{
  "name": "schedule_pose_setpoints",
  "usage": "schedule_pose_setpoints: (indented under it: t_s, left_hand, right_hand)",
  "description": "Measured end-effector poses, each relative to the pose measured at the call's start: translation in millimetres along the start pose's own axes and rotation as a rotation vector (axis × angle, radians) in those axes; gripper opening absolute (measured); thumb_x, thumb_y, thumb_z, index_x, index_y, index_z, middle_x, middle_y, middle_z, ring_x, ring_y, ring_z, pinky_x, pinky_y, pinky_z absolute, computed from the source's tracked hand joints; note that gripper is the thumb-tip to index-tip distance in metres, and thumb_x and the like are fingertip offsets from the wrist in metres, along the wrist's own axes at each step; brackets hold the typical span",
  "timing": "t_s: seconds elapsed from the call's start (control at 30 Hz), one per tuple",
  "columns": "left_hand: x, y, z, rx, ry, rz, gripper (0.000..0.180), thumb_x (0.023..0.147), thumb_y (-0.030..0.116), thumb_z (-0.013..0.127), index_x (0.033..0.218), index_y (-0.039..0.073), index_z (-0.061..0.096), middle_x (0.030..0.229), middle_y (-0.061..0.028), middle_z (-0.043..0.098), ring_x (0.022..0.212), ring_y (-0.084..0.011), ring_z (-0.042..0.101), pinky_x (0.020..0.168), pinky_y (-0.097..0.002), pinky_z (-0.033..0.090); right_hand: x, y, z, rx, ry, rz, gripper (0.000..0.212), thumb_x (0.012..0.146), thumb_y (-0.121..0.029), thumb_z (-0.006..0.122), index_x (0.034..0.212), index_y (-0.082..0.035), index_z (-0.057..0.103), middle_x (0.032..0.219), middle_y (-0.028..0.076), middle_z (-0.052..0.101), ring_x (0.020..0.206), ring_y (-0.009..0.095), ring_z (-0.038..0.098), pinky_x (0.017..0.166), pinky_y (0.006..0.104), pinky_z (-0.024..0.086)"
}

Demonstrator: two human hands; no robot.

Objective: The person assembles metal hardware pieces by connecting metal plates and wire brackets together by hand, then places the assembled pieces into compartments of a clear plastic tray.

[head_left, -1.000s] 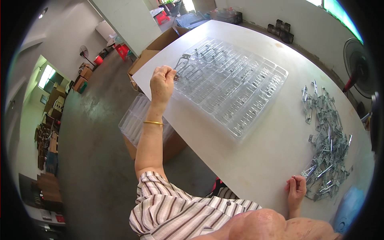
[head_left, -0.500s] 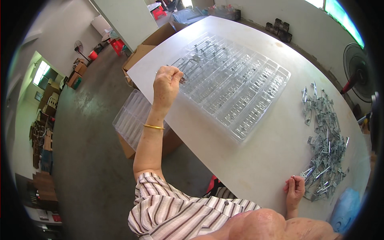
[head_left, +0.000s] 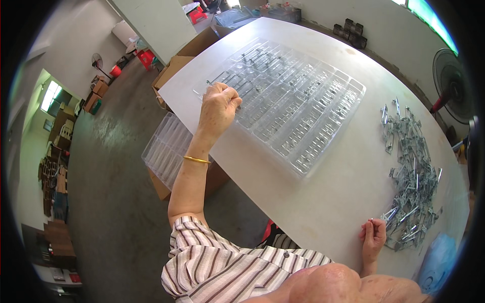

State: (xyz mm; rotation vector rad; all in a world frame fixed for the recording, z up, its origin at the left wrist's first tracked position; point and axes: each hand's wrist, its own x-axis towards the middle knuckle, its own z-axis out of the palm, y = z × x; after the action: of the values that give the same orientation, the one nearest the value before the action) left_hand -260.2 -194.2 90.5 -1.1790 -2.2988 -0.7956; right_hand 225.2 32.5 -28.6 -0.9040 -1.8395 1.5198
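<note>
A clear plastic tray (head_left: 301, 170) with long compartments lies on the white table, and rows of small metal parts (head_left: 288, 113) sit in it. Over its near left side is my left hand (head_left: 217, 111), fingers pinched together; whatever is between them is hidden. A gold bangle (head_left: 196, 159) circles that wrist. Close to the table's front edge, my right hand (head_left: 373, 239) is closed, thumb against fingers, with a tiny glint at the tips too small to name. Just beyond it spreads a heap of loose silvery metal parts (head_left: 411, 177).
A second clear tray (head_left: 166, 146) rests on a cardboard box (head_left: 160, 186) beside the table's left edge. An open carton (head_left: 174, 68) stands at the far left side. On the right are a blue bag-like thing (head_left: 437, 260) and a black fan (head_left: 451, 86).
My left hand has shifted slightly right and turned over the tray's near left side, still pinched. My right hand stays in almost the same place, fingers still closed.
</note>
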Motion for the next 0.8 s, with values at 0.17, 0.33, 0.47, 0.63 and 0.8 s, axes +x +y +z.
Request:
schedule_pose_setpoints:
  t_s: [0.17, 0.33, 0.47, 0.63, 0.8]
  left_hand:
    - [-5, -5, 5, 0.018, -0.062, -0.046, 0.012, 0.082, 0.009, 0.077, 0.083, 0.0, 0.069, 0.101, -0.0128, 0.064, 0.098, -0.0289, 0.059, 0.087, -0.0391, 0.048]
    - [-4, 0, 7, -0.046, -0.062, -0.104, 0.014, 0.08, 0.01, 0.078, 0.08, -0.001, 0.07, 0.098, -0.0131, 0.066, 0.1, -0.0303, 0.06, 0.093, -0.0419, 0.046]
    - [0, 5, 2, 0.016, -0.083, -0.102, 0.016, 0.08, 0.013, 0.079, 0.079, 0.001, 0.069, 0.1, -0.0126, 0.067, 0.102, -0.0296, 0.061, 0.093, -0.0417, 0.046]
    - [2, 4, 1, 0.066, -0.118, -0.082, 0.017, 0.08, 0.015, 0.08, 0.077, 0.003, 0.068, 0.102, -0.0118, 0.067, 0.102, -0.0291, 0.061, 0.093, -0.0417, 0.045]
    - [2, -1, 3, 0.034, -0.122, -0.071, 0.018, 0.08, 0.015, 0.08, 0.076, 0.003, 0.067, 0.1, -0.0121, 0.067, 0.1, -0.03, 0.061, 0.092, -0.0421, 0.045]
  right_hand:
    - [-2, 2, 2, -0.011, -0.001, -0.012, 0.002, 0.102, -0.006, 0.057, 0.102, -0.006, 0.055, 0.08, 0.002, 0.061, 0.057, 0.005, 0.05, 0.049, 0.0183, 0.039]
    - [-3, -2, 1, 0.001, -0.016, -0.003, 0.003, 0.101, -0.004, 0.058, 0.101, -0.005, 0.055, 0.081, 0.001, 0.061, 0.062, 0.004, 0.052, 0.053, 0.019, 0.043]
    - [-1, -4, 2, -0.003, -0.003, 0.01, 0.003, 0.101, -0.003, 0.057, 0.101, -0.005, 0.055, 0.081, 0.001, 0.06, 0.063, 0.004, 0.052, 0.053, 0.0192, 0.044]
    - [0, -2, 2, -0.002, -0.016, -0.002, 0.003, 0.101, -0.002, 0.057, 0.101, -0.004, 0.055, 0.081, 0.002, 0.06, 0.062, 0.005, 0.052, 0.053, 0.0196, 0.043]
    - [0, -4, 3, -0.01, -0.019, -0.01, 0.003, 0.101, -0.002, 0.057, 0.101, -0.004, 0.055, 0.08, 0.002, 0.061, 0.06, 0.005, 0.052, 0.052, 0.0198, 0.043]
